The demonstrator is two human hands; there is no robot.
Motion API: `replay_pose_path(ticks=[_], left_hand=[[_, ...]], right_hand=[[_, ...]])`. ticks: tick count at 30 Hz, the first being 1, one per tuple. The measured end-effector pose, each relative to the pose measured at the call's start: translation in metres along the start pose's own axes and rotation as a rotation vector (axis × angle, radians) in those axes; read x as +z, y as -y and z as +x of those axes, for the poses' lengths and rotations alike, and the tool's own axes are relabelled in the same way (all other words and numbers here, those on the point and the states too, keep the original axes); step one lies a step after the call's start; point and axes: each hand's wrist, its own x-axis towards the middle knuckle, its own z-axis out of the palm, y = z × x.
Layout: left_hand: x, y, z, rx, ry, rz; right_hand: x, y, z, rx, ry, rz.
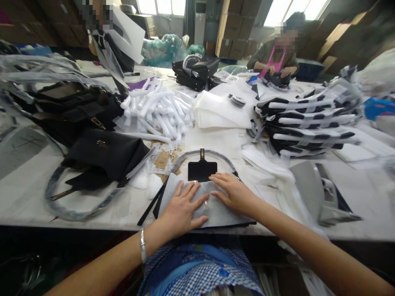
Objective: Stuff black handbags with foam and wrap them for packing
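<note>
In front of me at the table edge lies a black handbag [203,171] with a sheet of pale foam wrap [185,222] spread over its body. Its wrapped handle [222,155] arches away behind it, and a black flap or tab stands clear of the sheet. My left hand [185,207] rests flat on the sheet, fingers spread. My right hand [233,192] also lies on the sheet, fingers stretched out near its far edge. A small metal fitting shows between the hands. Another black handbag [106,154] with a wrapped handle lies to the left.
White rolled tubes [157,109] and white foam sheets [220,113] are heaped beyond the bag. Stacked black bags with white wrapping [311,123] stand right, near a grey bag [321,193]. A co-worker in a pink apron [274,61] works across the table; another person stands at upper left.
</note>
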Motion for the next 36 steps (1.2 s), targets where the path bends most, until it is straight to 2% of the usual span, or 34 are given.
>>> replay_pose_path(ticks=[2, 4, 6, 9, 12, 15, 18, 22, 26, 28, 31, 33, 36], left_hand=[[0.001, 0.001, -0.001, 0.006, -0.007, 0.003], [0.002, 0.002, -0.001, 0.015, -0.015, 0.002], [0.003, 0.003, -0.002, 0.016, -0.02, -0.001], [0.004, 0.003, -0.002, 0.011, -0.024, 0.001], [0.004, 0.003, -0.002, 0.02, -0.038, -0.006], [0.004, 0.003, -0.002, 0.027, -0.052, -0.011], [0.005, 0.004, -0.002, 0.031, -0.047, -0.009], [0.005, 0.005, -0.002, 0.038, -0.054, -0.015], [0.004, 0.004, -0.002, 0.026, -0.042, -0.04], [0.004, 0.005, -0.002, 0.017, -0.036, -0.053], [0.005, 0.005, -0.002, 0.016, -0.055, -0.071], [0.006, 0.006, -0.002, 0.018, -0.082, -0.081], [0.007, 0.005, -0.004, 0.019, -0.12, -0.079]], right_hand=[[-0.011, 0.004, 0.015, 0.062, -0.052, -0.002], [-0.014, 0.009, 0.02, 0.064, -0.068, 0.009], [-0.007, 0.013, 0.012, -0.019, -0.043, 0.011], [0.017, 0.013, -0.016, -0.132, -0.002, -0.045], [0.036, 0.007, -0.038, -0.123, -0.008, -0.081], [0.035, 0.005, -0.04, -0.118, -0.026, -0.03], [0.018, 0.007, -0.022, -0.048, -0.092, 0.101], [0.003, -0.002, 0.03, 0.213, -0.231, 0.171], [0.009, -0.02, 0.089, 0.311, -0.201, 0.215], [0.01, -0.023, 0.102, 0.302, -0.181, 0.271], [0.005, -0.015, 0.088, 0.236, -0.177, 0.344], [0.0, -0.004, 0.061, 0.17, -0.164, 0.376], [0.0, 0.009, 0.016, -0.016, -0.136, 0.371]])
